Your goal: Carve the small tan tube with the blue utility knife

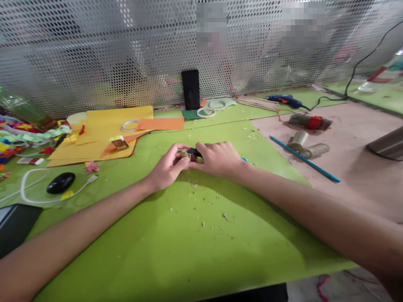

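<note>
Near the middle of the green table, my left hand [169, 167] pinches a small tan piece, wood-like [184, 155], between thumb and fingers. My right hand [218, 157] is wrapped round a utility knife [192, 152], its dark front end pointing left against the tan piece. A blue bit, perhaps the knife's tail, shows beyond the right wrist. The fingertips of both hands nearly meet, and the blade's edge is hidden among them. Pale shavings [225, 216] are scattered on the table below and around the hands.
A black phone [191, 89] leans on the perforated metal screen [94, 54]. Yellow sheets [78, 147], a matchbox-like box [119, 142] and a mouse [61, 183] lie left. Rightward are a teal pencil [304, 158], cut cylinders [315, 149] and a blue glue gun [285, 100].
</note>
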### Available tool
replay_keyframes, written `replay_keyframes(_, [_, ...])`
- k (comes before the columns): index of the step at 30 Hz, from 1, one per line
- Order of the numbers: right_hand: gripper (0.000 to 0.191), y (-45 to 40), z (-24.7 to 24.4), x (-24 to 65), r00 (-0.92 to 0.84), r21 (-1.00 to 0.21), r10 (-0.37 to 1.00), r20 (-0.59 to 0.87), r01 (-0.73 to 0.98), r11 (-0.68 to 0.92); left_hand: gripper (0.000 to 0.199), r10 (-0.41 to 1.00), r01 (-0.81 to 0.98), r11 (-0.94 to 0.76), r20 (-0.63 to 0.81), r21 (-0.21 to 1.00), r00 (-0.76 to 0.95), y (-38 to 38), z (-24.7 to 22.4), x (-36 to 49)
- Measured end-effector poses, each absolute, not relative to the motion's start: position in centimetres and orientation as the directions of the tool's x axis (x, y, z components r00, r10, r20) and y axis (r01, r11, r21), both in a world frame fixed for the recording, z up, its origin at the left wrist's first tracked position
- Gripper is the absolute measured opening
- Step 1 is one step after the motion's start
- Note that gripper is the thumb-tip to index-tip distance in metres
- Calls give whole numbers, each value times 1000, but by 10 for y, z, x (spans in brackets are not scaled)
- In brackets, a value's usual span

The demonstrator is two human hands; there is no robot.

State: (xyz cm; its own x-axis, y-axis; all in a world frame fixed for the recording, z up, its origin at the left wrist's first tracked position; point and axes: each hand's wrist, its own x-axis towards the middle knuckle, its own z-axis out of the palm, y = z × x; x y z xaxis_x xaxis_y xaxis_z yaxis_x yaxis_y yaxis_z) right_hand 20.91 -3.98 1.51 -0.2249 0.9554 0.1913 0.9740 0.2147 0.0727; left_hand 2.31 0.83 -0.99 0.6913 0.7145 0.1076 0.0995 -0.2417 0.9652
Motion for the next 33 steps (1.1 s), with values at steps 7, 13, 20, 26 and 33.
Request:
replay_keyframes(7, [78, -40, 15, 210, -226, 46, 956, 186, 974, 222, 35, 716, 101, -244, 109, 964, 690, 7, -10, 24])
replay_keyframes(13, [76, -42, 19, 210, -238, 37, 952, 192, 971, 235, 34, 740, 188, -370, 166, 910, 652, 6, -6, 24])
replay_keyframes(20, [60, -47, 24, 212, -263, 18, 944, 202, 964, 264, 33, 751, 179, -385, 195, 905, 631, 6, -8, 24])
replay_keyframes(26, [56, -45, 23, 214, -225, -4, 959, 170, 973, 229, 34, 772, 216, -373, 173, 902, 611, 7, -8, 22])
replay_keyframes(33, [50, -39, 17, 219, -112, -14, 982, 150, 993, 116, 37, 779, 223, -429, 234, 875, 581, 8, -12, 23])
